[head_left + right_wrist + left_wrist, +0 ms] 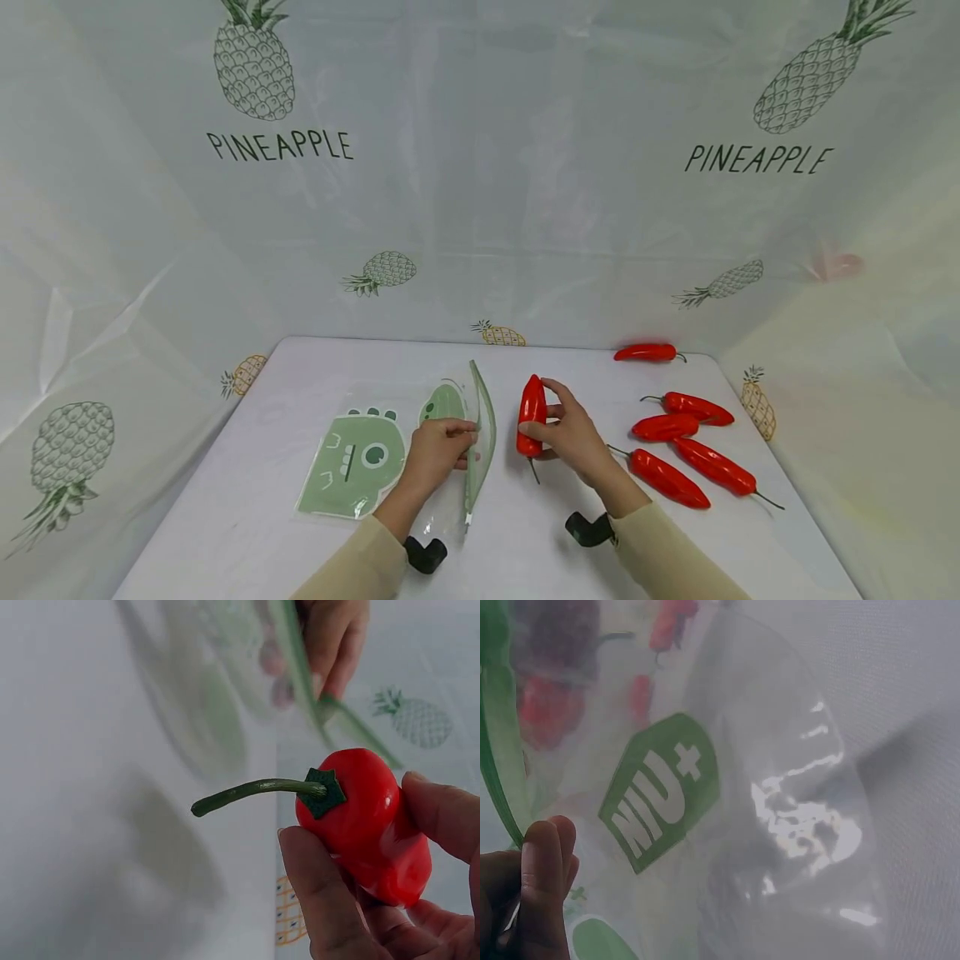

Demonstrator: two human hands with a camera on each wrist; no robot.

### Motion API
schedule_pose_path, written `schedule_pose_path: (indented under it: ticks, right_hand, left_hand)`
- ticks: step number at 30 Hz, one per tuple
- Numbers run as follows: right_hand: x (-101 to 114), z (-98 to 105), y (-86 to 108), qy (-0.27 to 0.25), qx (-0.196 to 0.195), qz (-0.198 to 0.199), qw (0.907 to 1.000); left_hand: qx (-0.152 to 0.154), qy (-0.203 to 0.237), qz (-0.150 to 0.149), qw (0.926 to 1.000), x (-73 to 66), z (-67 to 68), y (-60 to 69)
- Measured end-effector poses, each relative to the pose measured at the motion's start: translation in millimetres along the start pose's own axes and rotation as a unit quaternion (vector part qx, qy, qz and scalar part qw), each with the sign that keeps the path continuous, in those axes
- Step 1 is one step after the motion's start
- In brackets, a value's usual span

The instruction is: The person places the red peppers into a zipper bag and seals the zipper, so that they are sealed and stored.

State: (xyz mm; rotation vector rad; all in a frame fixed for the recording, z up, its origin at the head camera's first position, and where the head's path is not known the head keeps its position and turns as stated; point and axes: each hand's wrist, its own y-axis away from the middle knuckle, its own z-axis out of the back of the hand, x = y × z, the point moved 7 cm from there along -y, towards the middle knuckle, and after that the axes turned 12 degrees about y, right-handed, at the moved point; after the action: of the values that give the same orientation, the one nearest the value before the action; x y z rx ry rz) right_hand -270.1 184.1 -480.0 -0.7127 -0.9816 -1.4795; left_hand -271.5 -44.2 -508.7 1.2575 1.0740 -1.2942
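Observation:
A clear plastic bag with green cartoon print lies at the left-middle of the table, its green zip edge raised. My left hand pinches that edge; in the left wrist view the fingers hold it beside a green printed label. Just right of the bag, my right hand grips a red pepper between thumb and fingers, stem pointing down toward me. The right wrist view shows the pepper held with its green stem free, the bag's edge beyond it.
Several red peppers lie on the right side of the white table, with one more near the back edge. A pale curtain printed with pineapples hangs behind the table and at its sides.

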Motion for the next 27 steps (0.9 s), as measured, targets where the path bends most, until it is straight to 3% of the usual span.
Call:
schedule_pose_path:
  ticks: [9, 14, 22, 27]
  right_hand:
    - [38.7, -18.9, 16.1, -0.042, 0.017, 0.054, 0.9975]
    - [54.4, -33.5, 24.5, -0.071, 0.038, 0.076, 0.9938]
    - [45.9, -54.7, 28.2, -0.088, 0.089, 0.063, 0.9901]
    - [34.9, -55.4, 27.2, -0.077, 0.098, 0.046, 0.9911]
  left_hand:
    - [0.015, -0.062, -0.022, 0.9977, -5.5, -11.5, 4.0]
    - [0.028, -0.063, -0.039, 0.9969, -4.4, -18.0, 4.3]
    - [0.017, -0.109, -0.068, 0.9915, -6.7, -13.7, 2.8]
    - [0.014, -0.093, -0.064, 0.9935, -13.5, -7.1, 3.7]
